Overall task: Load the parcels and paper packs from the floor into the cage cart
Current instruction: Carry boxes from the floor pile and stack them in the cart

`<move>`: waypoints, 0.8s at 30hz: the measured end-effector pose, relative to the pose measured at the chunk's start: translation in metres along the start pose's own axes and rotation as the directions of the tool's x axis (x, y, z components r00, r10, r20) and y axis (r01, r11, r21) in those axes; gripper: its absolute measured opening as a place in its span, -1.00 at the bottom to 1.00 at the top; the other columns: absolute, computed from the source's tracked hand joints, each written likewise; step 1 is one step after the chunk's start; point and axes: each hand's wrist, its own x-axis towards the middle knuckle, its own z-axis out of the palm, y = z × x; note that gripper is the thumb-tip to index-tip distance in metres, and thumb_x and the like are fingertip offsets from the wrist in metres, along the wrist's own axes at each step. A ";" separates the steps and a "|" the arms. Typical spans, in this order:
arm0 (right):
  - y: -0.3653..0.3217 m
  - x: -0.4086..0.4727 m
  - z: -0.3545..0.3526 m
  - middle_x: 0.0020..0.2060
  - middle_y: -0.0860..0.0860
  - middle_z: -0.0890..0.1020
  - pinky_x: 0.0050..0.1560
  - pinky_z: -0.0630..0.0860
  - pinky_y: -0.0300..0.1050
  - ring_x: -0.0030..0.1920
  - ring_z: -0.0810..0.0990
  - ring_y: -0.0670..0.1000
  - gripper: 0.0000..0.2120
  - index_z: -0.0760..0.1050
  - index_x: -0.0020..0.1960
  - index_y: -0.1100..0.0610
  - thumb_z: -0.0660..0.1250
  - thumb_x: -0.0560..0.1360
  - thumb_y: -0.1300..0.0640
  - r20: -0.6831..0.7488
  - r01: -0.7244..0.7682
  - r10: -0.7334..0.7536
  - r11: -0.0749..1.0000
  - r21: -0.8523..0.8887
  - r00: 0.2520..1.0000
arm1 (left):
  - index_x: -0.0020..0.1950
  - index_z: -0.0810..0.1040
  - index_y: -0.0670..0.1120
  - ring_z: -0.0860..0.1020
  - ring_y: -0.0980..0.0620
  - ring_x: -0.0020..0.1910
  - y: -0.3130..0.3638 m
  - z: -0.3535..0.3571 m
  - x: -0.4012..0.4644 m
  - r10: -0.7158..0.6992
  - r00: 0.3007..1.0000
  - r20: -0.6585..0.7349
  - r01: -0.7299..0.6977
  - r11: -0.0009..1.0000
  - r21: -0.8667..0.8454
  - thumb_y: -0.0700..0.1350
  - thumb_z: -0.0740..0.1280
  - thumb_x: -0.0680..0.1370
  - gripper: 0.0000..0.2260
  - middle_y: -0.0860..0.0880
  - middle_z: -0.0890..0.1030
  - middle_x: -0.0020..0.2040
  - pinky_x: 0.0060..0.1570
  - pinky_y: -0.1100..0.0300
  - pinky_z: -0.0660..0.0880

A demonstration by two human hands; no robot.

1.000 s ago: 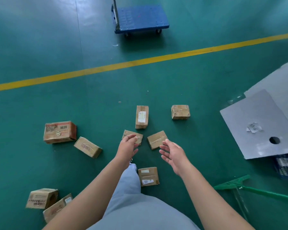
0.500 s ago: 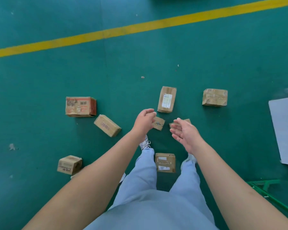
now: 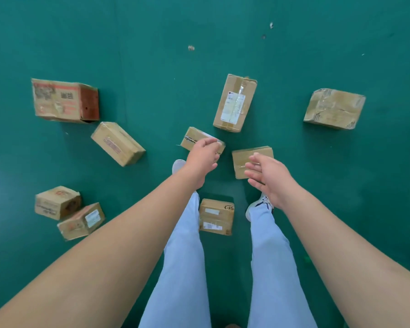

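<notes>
We stand on a green painted floor [image 3: 152,43] with brown cardboard parcels scattered around our feet. The largest, a red-printed carton [image 3: 64,100], lies far left; a crumpled taped box [image 3: 334,108] lies far right; a long labelled parcel [image 3: 234,102] sits ahead. One small labelled box [image 3: 216,216] rests between our legs. Our left hand [image 3: 202,159] reaches over a small flat taped parcel [image 3: 194,138], fingers curled, though we cannot tell whether its grip has closed on it. Our right hand [image 3: 270,176] hovers over a small plain parcel [image 3: 244,157], fingers apart.
</notes>
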 end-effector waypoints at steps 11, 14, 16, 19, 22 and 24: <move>0.007 0.261 0.040 0.08 0.00 0.57 0.12 0.64 -0.09 0.15 0.62 0.03 -0.67 0.43 0.41 0.10 0.24 0.69 0.02 -0.067 -0.053 0.046 0.993 -0.105 0.997 | 0.56 0.30 0.02 0.51 -0.03 0.21 -0.041 0.012 0.256 -0.042 0.999 -0.027 0.046 0.983 0.176 -0.05 0.26 0.68 -0.57 -0.03 0.44 0.38 0.34 -0.03 0.52; 0.002 0.324 0.046 0.17 -0.05 0.49 0.28 0.59 0.00 0.20 0.56 0.04 -0.57 0.33 0.54 0.06 0.23 0.69 0.03 -0.096 -0.030 0.018 0.991 -0.133 0.995 | 0.65 0.15 0.05 0.48 0.12 0.00 -0.045 0.020 0.314 0.000 0.999 -0.034 0.007 0.977 0.214 -0.07 0.23 0.69 -0.47 0.04 0.30 0.55 0.34 -0.03 0.50; 0.001 0.354 0.047 0.44 -0.02 0.40 0.34 0.55 0.03 0.24 0.52 0.05 -0.50 0.23 0.60 0.01 0.21 0.69 0.03 -0.085 0.002 -0.014 0.990 -0.139 0.996 | 0.67 0.09 0.09 0.47 0.06 0.16 -0.045 0.027 0.341 0.019 0.999 -0.033 -0.010 0.969 0.249 -0.05 0.23 0.68 -0.42 0.06 0.26 0.59 0.38 -0.07 0.47; -0.001 0.382 0.050 0.54 -0.03 0.32 0.36 0.53 0.03 0.29 0.50 0.05 -0.42 0.13 0.65 -0.03 0.22 0.68 0.02 -0.057 0.038 -0.047 0.988 -0.153 0.997 | 0.61 0.24 0.09 0.46 0.03 0.20 -0.048 0.039 0.367 0.006 1.000 -0.002 -0.005 0.959 0.285 -0.05 0.23 0.66 -0.49 0.08 0.44 0.38 0.38 -0.07 0.47; -0.003 0.386 0.051 0.36 -0.07 0.44 0.31 0.56 0.00 0.26 0.54 0.02 -0.45 0.20 0.62 0.00 0.25 0.67 0.02 -0.038 0.044 -0.051 0.985 -0.167 0.998 | 0.38 0.47 0.07 0.45 0.16 -0.05 -0.046 0.043 0.368 0.014 0.999 0.034 -0.023 0.962 0.273 -0.08 0.22 0.65 -0.70 0.15 0.52 0.06 0.30 -0.02 0.52; -0.005 0.377 0.049 0.27 -0.12 0.50 0.28 0.57 0.00 0.21 0.55 0.00 -0.59 0.35 0.49 -0.02 0.26 0.66 -0.01 -0.051 0.066 -0.076 0.980 -0.185 0.996 | 0.39 0.48 0.06 0.47 0.18 0.01 -0.045 0.042 0.360 0.034 0.998 0.043 -0.044 0.963 0.265 -0.08 0.22 0.65 -0.69 0.19 0.52 0.05 0.28 0.02 0.51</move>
